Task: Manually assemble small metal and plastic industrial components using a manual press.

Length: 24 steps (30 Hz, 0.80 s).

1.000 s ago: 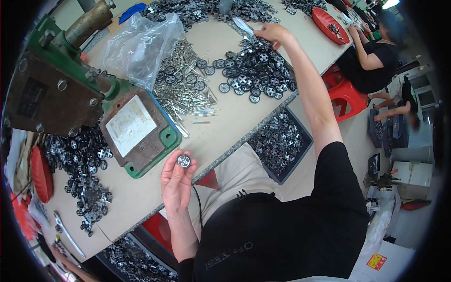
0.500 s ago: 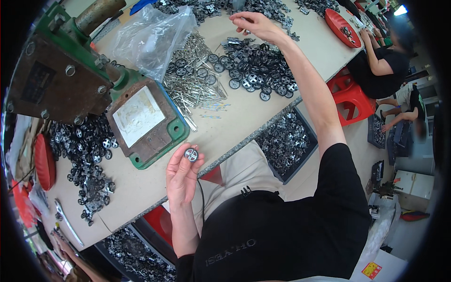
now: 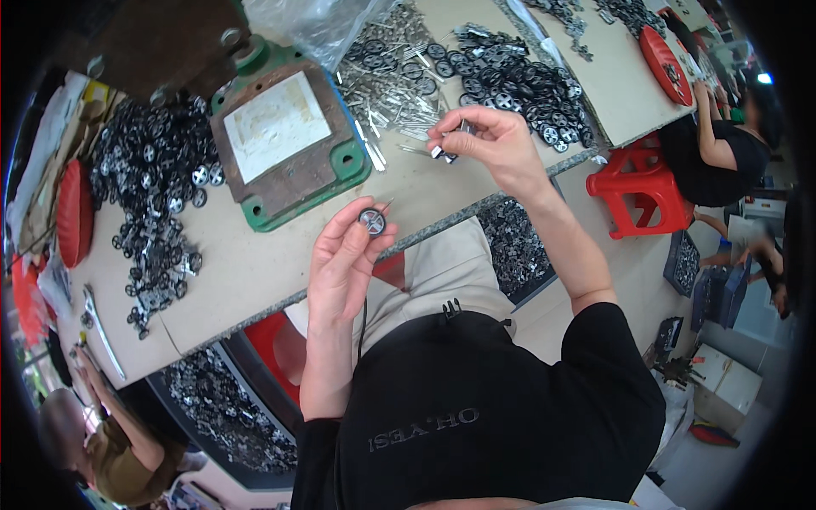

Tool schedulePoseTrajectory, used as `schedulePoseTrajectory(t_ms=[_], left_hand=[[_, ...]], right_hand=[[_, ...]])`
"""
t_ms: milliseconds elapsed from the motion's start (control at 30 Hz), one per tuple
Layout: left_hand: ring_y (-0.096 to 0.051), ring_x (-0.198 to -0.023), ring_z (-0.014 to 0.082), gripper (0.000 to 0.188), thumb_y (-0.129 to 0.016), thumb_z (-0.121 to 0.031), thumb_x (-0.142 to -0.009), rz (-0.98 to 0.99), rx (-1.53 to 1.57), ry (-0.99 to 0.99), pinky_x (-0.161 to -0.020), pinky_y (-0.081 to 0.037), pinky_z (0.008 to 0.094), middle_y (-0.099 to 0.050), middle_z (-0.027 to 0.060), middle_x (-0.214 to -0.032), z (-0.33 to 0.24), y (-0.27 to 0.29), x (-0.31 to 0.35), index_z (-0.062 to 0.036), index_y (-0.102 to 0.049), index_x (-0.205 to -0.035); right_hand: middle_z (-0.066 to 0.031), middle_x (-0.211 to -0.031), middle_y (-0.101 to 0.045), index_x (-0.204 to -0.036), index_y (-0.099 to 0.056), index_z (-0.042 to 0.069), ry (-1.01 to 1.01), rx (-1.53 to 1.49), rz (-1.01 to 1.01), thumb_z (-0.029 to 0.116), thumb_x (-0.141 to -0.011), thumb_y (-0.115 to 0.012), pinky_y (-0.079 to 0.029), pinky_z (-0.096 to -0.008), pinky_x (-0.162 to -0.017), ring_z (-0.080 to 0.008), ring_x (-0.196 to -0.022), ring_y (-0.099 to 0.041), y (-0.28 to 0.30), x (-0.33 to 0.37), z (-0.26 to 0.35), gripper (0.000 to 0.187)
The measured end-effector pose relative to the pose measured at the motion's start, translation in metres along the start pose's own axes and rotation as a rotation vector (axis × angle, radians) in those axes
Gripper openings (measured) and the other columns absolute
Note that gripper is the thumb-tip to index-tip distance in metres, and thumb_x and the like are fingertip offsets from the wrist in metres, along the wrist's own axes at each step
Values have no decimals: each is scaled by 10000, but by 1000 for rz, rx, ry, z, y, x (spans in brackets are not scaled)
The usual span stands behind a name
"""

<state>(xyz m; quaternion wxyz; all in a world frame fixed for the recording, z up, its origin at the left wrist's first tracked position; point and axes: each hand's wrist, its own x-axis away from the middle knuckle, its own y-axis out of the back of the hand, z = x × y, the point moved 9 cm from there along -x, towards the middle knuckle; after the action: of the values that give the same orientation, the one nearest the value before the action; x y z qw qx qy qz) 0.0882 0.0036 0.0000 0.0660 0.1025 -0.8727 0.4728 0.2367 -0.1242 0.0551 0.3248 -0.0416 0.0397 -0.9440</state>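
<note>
Near the table's front edge, my left hand [image 3: 338, 270] pinches a small black wheel [image 3: 371, 222] with silver spokes. A thin metal pin [image 3: 389, 204] sticks out beside the wheel. My right hand [image 3: 503, 151], up and to the right, has its thumb and fingers closed on a small black and silver metal piece [image 3: 442, 155]; the fingers partly cover it. The two hands are apart. Behind them lie a heap of metal pins [image 3: 393, 100] and a pile of black wheels [image 3: 531, 92].
A green and brown press [image 3: 353, 170] with a white pad [image 3: 278, 125] stands left of my hands. Assembled wheel pieces [image 3: 153, 229] heap beyond it. Bins of metal parts [image 3: 512, 242] sit below the table edge. A red stool [image 3: 637, 191] and co-workers are at the sides.
My right hand has come back from the far parts heap toward my left hand, and a small metal piece now shows in it. My left hand still holds the wheel. The view has shifted.
</note>
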Motion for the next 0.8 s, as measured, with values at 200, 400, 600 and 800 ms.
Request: schedulePoseTrajectory(t_ms=[200, 400, 600, 800], left_hand=[[-609, -931, 222, 324, -526, -84, -892, -17, -29, -16, -811, -516, 295, -567, 158, -1116, -2, 5, 9, 28, -483, -1193], [-618, -922, 225, 341, -538, -93, -887, -71, -65, -35, -802, -523, 290, -558, 188, -1133, -6, 15, 17, 23, -479, -1202], [-618, -917, 221, 323, -540, -81, -884, -85, -114, -73, -810, -513, 296, -576, 171, -1110, -8, 14, 18, 20, -496, -1187], [-614, -906, 195, 295, -564, -38, -863, -130, -183, -108, -813, -500, 297, -595, 126, -1073, -11, 12, 18, 24, -518, -1148]], right_hand=[[-62, -949, -591, -884, -689, 96, 536, 790, -96, 93, -634, -740, -448, -266, -646, -168, -789, -528, -31, 26, 8, 255], [-79, -951, -565, -933, -667, 56, 593, 860, 10, 164, -649, -746, -464, -324, -687, -224, -816, -543, -39, 45, 9, 314], [-110, -971, -567, -935, -638, 21, 394, 1130, -265, 177, -680, -734, -457, -336, -684, -251, -843, -546, -30, 42, 9, 315], [-53, -938, -603, -999, -604, 21, -91, 715, -178, 63, -717, -719, -459, -241, -649, -103, -771, -569, -27, 37, -27, 307]])
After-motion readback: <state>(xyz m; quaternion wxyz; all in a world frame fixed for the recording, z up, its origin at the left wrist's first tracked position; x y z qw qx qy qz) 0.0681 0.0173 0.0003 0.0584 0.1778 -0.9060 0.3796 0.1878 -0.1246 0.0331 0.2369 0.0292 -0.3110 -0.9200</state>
